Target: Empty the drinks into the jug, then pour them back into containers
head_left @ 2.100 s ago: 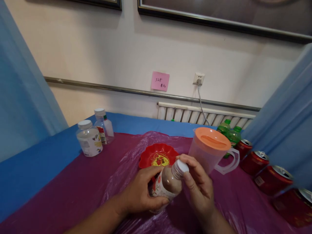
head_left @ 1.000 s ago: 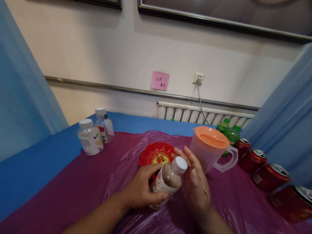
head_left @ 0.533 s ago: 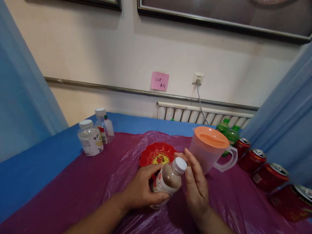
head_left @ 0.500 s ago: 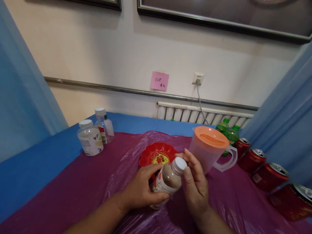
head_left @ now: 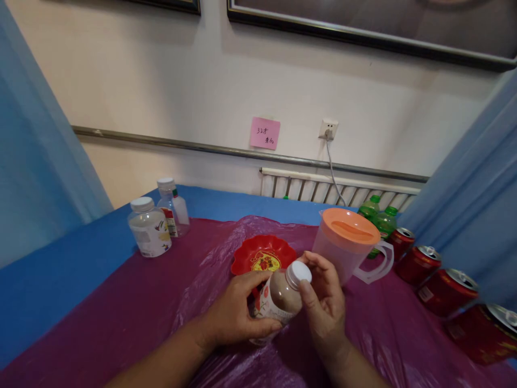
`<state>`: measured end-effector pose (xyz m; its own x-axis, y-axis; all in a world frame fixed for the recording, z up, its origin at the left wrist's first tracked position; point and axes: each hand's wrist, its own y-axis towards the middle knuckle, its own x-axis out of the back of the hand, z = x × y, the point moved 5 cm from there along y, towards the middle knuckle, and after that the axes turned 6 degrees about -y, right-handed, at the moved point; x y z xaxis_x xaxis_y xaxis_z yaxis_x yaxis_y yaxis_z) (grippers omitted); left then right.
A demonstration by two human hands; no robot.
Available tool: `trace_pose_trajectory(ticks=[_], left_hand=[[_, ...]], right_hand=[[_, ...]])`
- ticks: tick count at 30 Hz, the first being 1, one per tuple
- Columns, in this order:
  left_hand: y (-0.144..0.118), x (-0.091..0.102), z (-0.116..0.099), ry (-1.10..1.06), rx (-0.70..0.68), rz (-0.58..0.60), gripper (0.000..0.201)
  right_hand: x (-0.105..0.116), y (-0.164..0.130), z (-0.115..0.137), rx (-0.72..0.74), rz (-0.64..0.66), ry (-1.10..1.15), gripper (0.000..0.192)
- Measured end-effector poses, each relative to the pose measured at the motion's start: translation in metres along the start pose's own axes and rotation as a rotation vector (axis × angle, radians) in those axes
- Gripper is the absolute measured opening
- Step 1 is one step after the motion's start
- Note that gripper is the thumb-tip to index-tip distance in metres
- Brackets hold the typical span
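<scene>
My left hand (head_left: pixel 238 307) is wrapped round the body of a clear plastic bottle (head_left: pixel 278 299) with a white cap and a flower-printed label. The bottle leans to the right, with something brownish showing through its wall. At its top, my right hand (head_left: pixel 325 302) has its thumb against the near side of the white cap (head_left: pixel 299 272) and its bent fingers behind it. The far fingertips are partly hidden by the cap. Just beyond the bottle sits a red scalloped dish (head_left: pixel 246 253) with a yellow printed centre, partly covered by my hands and the bottle.
A pitcher (head_left: pixel 335 253) with an orange lid stands right of the dish. Green bottles (head_left: pixel 385 218) and several red cans (head_left: pixel 448 293) line the right side. Two clear white-capped containers, a jar (head_left: pixel 150 231) and a bottle (head_left: pixel 174 210), stand left. Purple plastic sheeting (head_left: pixel 133 307) covers the blue table (head_left: pixel 44 258).
My right thumb has slid slightly left and down along the cap, and the right fingers have curled in more. The left hand keeps its hold on the bottle, nearly still.
</scene>
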<state>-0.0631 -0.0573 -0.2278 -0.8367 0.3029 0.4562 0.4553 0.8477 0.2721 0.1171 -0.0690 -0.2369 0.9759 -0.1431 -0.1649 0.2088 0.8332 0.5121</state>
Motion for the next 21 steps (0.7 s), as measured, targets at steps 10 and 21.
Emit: trace_pose_trajectory(ticks=[10, 21], left_hand=[[0.0001, -0.0006, 0.0009, -0.004, -0.002, 0.005, 0.074], [-0.0001, -0.0011, 0.002, -0.015, -0.002, 0.01, 0.077]], right_hand=[[-0.0029, -0.0023, 0.0046, 0.021, 0.054, 0.047, 0.036], [-0.0041, -0.0024, 0.0087, 0.022, 0.086, 0.046, 0.039]])
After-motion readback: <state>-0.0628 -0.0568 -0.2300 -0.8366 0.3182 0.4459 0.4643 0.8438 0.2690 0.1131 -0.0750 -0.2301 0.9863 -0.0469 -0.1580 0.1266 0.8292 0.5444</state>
